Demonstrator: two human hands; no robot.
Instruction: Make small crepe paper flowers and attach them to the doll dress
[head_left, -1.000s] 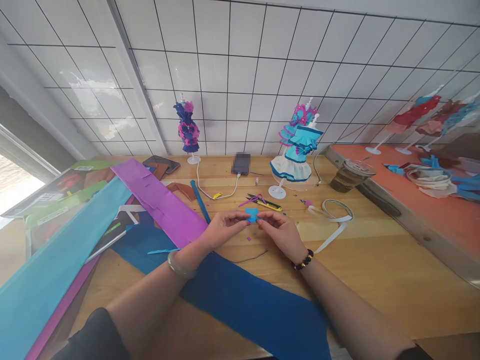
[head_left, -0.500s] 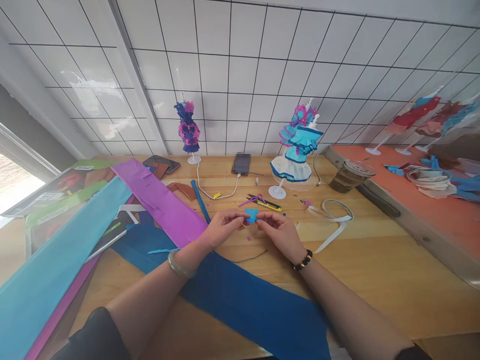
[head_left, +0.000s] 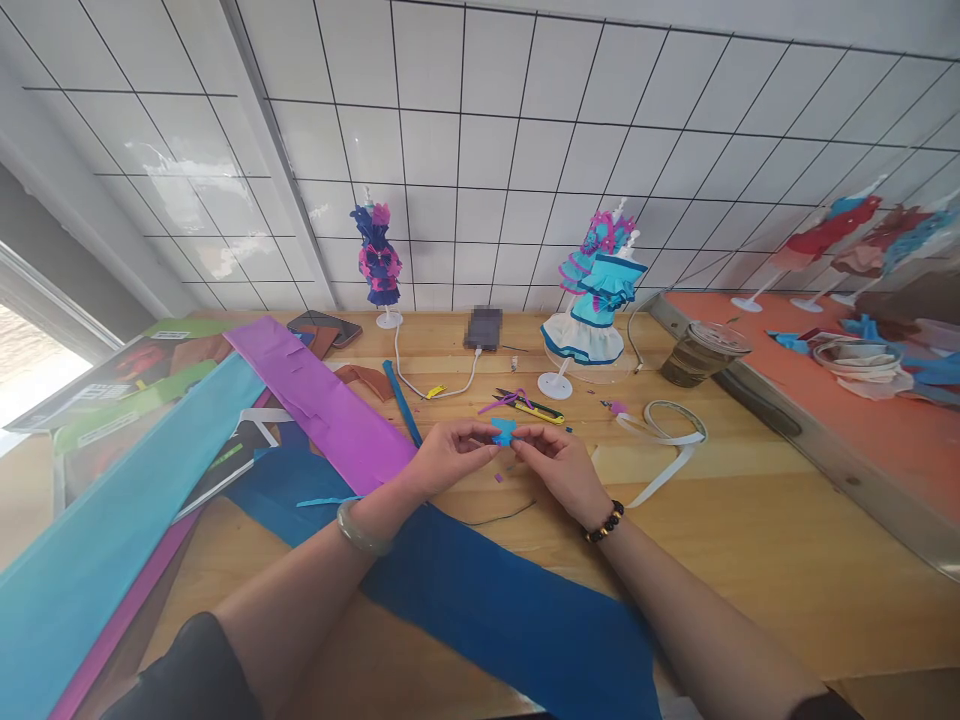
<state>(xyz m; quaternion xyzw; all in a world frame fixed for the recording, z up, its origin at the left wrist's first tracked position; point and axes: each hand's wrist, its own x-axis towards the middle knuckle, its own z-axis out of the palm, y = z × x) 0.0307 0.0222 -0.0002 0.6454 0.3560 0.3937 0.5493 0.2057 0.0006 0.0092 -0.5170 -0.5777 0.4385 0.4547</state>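
The left hand (head_left: 451, 456) and right hand (head_left: 564, 470), fingertips closed in a pinch, hold opposite sides of a small, bright-blue, fabric-like piece (head_left: 503, 430) over the pale wooden table (head_left: 757, 530); its outline (squarer a second ago) now looks narrower-waisted.

This looks like a craft workshop — blue cloth (head_left: 517, 600), snips (head_left: 545, 411) and miniature dresses (head_left: 606, 300) share a wooden table (head_left: 750, 560).

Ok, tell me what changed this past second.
Very little: the small bright-blue fabric piece looks slightly narrower, more bunched between the left hand and the right hand. Nothing was picked up or let go; both hands still pinch it. The wide dark-blue fabric strip and turquoise-and-white ruffled dress stayed put.
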